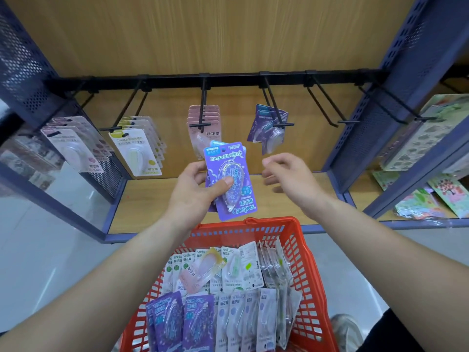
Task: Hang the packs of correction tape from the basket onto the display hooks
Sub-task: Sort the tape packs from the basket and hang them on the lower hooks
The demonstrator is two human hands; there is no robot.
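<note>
Left hand [195,193] around packs [231,181], right hand [289,177] beside

Lower centre: a red plastic lattice basket [312,288] with carded correction tape packs [228,271] in it. Above it, the left hand [193,193] holds purple carded packs [232,174]; the right hand [291,177] is just to their right. Behind, a black metal hook rail [228,79] crosses the upper frame, with hanging packs [142,153] under it.

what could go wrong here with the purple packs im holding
The left hand grips several purple packs at once, thumb on top, so one may slip out and fall toward the basket. The pink packs hang straight ahead while the purple-stocked hook is further right, so one could end up on the wrong hook.
</note>
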